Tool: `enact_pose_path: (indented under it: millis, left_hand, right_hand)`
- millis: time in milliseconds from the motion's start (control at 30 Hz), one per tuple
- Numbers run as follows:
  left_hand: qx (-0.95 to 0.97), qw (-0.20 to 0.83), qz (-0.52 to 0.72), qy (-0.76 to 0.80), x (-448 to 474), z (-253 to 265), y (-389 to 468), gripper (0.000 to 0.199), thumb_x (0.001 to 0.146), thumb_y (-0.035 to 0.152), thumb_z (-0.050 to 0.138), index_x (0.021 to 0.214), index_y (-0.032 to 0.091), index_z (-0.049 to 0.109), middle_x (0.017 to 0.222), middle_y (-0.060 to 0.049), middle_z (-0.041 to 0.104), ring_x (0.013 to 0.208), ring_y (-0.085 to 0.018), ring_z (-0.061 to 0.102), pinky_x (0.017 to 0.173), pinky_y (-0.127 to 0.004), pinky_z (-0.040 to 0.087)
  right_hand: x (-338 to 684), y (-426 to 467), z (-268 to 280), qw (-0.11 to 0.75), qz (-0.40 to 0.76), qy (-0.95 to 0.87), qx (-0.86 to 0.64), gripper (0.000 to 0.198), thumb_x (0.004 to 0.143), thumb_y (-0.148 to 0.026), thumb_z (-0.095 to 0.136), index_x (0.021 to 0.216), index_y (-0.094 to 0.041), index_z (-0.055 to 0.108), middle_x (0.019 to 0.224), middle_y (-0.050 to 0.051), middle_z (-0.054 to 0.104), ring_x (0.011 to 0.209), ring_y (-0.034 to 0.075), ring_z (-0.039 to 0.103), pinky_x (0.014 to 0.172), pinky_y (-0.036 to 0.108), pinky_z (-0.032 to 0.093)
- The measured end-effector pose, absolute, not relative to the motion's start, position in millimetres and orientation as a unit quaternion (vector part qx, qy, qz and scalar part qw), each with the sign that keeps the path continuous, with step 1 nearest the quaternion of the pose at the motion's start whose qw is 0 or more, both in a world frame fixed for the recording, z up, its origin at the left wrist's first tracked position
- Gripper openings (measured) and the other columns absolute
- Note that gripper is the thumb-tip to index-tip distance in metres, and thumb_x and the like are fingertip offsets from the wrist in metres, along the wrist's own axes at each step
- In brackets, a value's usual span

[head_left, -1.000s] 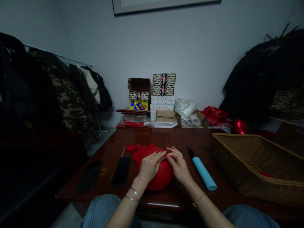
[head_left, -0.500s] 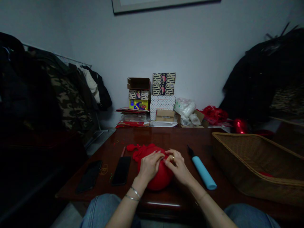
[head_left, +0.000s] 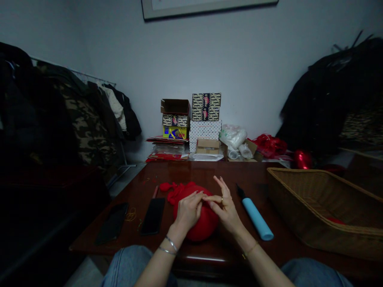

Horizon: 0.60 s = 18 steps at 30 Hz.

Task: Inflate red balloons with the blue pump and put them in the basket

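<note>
An inflated red balloon [head_left: 205, 225] rests on the dark table in front of me, its top partly hidden by my fingers. My left hand [head_left: 189, 209] is closed in a pinch at the balloon's upper side, where its neck seems to be. Meeting it there, my right hand [head_left: 226, 209] has thumb and index finger at the same spot, while its other fingers stretch upward. What lies between the fingertips is too small to see clearly. Limp red balloons [head_left: 176, 193] lie in a heap just behind and left of the inflated one.
Right of my hands lies a light-blue hand pump [head_left: 257, 219] with a black nozzle, then a large wicker basket [head_left: 311, 217]. Leftward are two dark phones [head_left: 153, 216] and yellowish rubber bands [head_left: 131, 214]. Stacked boxes [head_left: 206, 131] stand beyond the table's far edge.
My right hand's middle and ring fingers have lifted and straightened, and its index finger now reaches toward my left fingertips. My left hand and the balloon have hardly moved.
</note>
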<state>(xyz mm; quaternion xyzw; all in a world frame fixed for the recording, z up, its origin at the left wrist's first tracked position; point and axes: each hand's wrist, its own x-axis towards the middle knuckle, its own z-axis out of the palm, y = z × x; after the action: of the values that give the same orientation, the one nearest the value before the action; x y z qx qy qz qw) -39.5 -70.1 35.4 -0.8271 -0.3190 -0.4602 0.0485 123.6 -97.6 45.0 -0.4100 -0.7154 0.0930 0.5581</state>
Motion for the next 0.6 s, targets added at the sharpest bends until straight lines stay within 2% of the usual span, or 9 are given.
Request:
enact_pose_path:
  millis: [233, 467, 600]
  left_hand:
    - [-0.829, 0.043, -0.458, -0.319, -38.2, 37.0, -72.9, 0.025, 0.083, 0.011, 0.052, 0.102, 0.021, 0.064, 0.099, -0.004, 0.071, 0.091, -0.017, 0.066, 0.090, -0.033, 0.051]
    - [-0.835, 0.030, -0.454, -0.310, -35.5, 38.5, -74.9, 0.024, 0.085, 0.012, 0.049, 0.101, 0.022, 0.064, 0.096, -0.003, 0.071, 0.088, -0.017, 0.067, 0.090, -0.034, 0.051]
    - [-0.835, 0.043, -0.456, -0.305, -34.0, 39.4, -76.1, 0.023, 0.085, 0.013, 0.049, 0.100, 0.022, 0.064, 0.097, -0.003, 0.071, 0.090, -0.017, 0.067, 0.089, -0.034, 0.052]
  right_hand:
    - [120.1, -91.7, 37.6, 0.555, -0.057, -0.706, -0.437, 0.035, 0.083, -0.024, 0.051, 0.111, -0.042, 0.060, 0.150, -0.009, 0.020, 0.138, 0.027, 0.015, 0.106, 0.055, 0.021]
    - [115.2, -90.0, 32.7, 0.592, -0.091, -0.659, -0.454, 0.031, 0.084, -0.025, 0.055, 0.111, -0.038, 0.062, 0.145, -0.004, 0.033, 0.134, 0.026, 0.027, 0.102, 0.052, 0.033]
    - [111.0, -88.1, 28.1, 0.622, -0.096, -0.630, -0.455, 0.029, 0.084, -0.027, 0.056, 0.111, -0.036, 0.062, 0.143, -0.002, 0.037, 0.131, 0.025, 0.031, 0.102, 0.051, 0.035]
